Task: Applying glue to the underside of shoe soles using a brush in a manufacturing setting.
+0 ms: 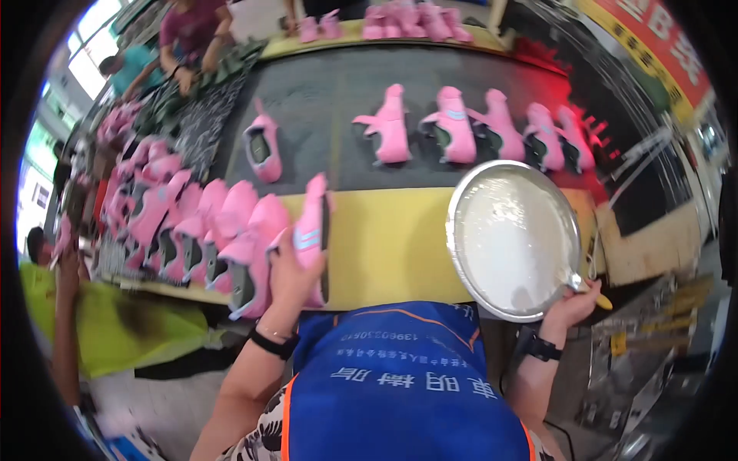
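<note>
My left hand (292, 270) is wrapped around a pink shoe upper (310, 234) with pale stripes. It stands on edge at the left end of the yellow ledge, beside a row of similar pink uppers (267, 219). Over at the right, my right hand (573, 306) grips a brush (604, 303) by its yellow handle. The brush's head end rests at the lower right rim of a round metal basin (452, 230). White, glue-like liquid (511, 230) fills the basin.
A dark conveyor belt (307, 100) runs beyond the yellow ledge (384, 253), carrying several pink uppers (457, 131), red-lit at the right. More uppers (142, 196) are piled at the left. Two people (196, 31) work at the far left. A bare arm (68, 307) reaches in at the near left.
</note>
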The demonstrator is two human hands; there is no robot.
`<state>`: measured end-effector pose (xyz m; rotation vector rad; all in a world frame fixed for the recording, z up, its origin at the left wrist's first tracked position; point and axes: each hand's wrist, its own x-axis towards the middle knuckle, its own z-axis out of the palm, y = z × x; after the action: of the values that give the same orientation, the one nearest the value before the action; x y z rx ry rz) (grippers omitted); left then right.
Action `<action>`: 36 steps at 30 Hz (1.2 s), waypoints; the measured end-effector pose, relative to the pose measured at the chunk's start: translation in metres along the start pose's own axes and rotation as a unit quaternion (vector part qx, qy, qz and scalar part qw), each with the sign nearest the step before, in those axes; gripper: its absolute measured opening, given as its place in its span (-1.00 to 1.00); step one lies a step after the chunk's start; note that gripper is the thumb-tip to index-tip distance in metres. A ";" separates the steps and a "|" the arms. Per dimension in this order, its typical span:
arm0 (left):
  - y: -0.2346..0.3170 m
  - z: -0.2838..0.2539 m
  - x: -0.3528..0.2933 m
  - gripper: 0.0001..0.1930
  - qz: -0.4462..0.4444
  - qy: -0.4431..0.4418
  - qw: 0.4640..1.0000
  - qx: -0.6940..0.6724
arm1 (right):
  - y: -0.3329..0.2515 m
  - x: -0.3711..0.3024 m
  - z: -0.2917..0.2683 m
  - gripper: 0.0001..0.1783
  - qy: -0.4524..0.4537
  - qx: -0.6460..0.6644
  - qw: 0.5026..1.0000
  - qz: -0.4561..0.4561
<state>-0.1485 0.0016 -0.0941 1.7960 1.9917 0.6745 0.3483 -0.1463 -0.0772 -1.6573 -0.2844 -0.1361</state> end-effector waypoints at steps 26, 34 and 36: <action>-0.072 -0.034 0.325 -0.15 -0.177 0.012 0.982 -0.058 | 0.004 -0.011 -0.005 -0.62 0.039 0.279 0.949 0.139; -0.084 0.005 0.335 -0.29 -0.233 -0.141 0.950 -0.152 | 0.001 -0.011 -0.002 -0.62 0.031 0.229 0.963 0.138; -0.075 -0.003 0.328 -0.30 -0.255 -0.141 0.936 -0.195 | -0.002 -0.012 -0.001 -0.61 0.032 0.245 0.958 0.143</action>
<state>-0.2495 0.3217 -0.1214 1.0202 1.8504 0.5525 0.3368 -0.1479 -0.0784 -1.1798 -0.0192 0.0946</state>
